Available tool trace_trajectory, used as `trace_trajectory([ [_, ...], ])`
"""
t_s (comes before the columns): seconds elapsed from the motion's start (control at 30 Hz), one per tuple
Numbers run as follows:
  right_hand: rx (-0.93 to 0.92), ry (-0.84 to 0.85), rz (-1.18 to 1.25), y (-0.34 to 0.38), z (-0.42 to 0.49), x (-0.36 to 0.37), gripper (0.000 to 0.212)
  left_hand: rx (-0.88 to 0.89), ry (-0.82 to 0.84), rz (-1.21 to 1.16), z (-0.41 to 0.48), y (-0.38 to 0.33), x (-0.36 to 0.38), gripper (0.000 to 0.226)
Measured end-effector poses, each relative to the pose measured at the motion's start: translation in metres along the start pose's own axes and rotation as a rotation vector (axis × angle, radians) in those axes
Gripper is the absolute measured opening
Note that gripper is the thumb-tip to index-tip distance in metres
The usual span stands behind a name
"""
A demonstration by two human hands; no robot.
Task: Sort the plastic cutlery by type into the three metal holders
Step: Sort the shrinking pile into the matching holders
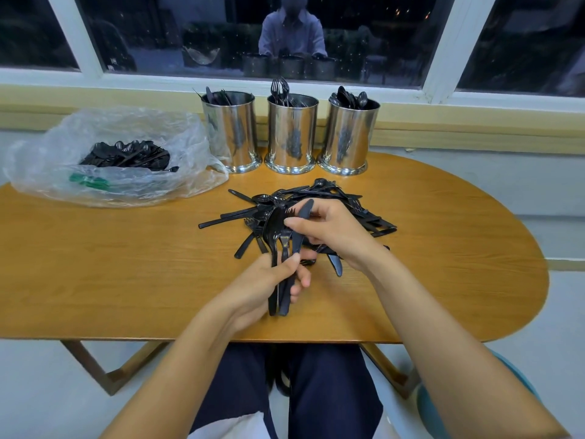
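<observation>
1. Left hand (272,278): closed around the handles of a small bundle of black plastic cutlery (280,245), held upright over the near middle of the table (110,264). A spoon bowl and fork tines show at the top of the bundle; the exact count of pieces cannot be told.
2. Right hand (329,229): fingers pinched on a knife (300,226) at the right edge of that bundle, the blade tip rising past the fingertips. Whether the left hand also grips this knife cannot be told.
3. Loose pile (332,201): mixed black forks, spoons and knives lying flat on the table directly behind and under both hands. Much of it is covered by the hands; single pieces are hard to separate.
4. Left holder (231,134): metal, upright at the far edge of the table, holding dark flat pieces that look like knives; only their tips clear the rim.
5. Middle holder (292,134): just beside the first, holding forks, tines up.
6. Right holder (348,137): just beside the middle one, holding spoons, bowls up.
7. Plastic bag (104,153): clear, crumpled, at the far left of the table beside the left holder, containing a heap of black cutlery. A green item lies under the plastic at its front; it cannot be identified.
8. Window (285,36): dark glass behind the holders, with a dim reflection of a seated person and the holders.
</observation>
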State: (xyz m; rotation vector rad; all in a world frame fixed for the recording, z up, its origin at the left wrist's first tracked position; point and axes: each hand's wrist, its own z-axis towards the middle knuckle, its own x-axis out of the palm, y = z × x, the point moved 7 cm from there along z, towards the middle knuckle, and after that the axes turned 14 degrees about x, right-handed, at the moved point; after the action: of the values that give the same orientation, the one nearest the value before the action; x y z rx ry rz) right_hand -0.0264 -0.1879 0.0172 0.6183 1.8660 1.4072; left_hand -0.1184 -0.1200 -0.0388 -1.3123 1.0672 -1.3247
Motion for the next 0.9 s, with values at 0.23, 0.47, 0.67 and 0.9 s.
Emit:
trace_trajectory([
  [0.23,0.015,-0.088,0.074,-0.012,0.002,-0.005,0.004,0.029,-0.12,0.008,0.005,0.002,-0.009,0.025],
  [0.47,0.033,-0.277,0.023,-0.036,-0.014,-0.048,0.015,0.101,-0.379,-0.118,0.01,-0.003,-0.046,0.023],
  [0.67,0.153,-0.456,-0.631,-0.084,-0.03,-0.048,0.023,0.11,-0.491,-0.201,0.01,0.0,-0.063,0.023],
  [0.9,0.162,-0.607,-0.928,-0.079,-0.027,-0.034,0.034,0.099,-0.504,-0.212,0.006,0.004,-0.059,0.023],
])
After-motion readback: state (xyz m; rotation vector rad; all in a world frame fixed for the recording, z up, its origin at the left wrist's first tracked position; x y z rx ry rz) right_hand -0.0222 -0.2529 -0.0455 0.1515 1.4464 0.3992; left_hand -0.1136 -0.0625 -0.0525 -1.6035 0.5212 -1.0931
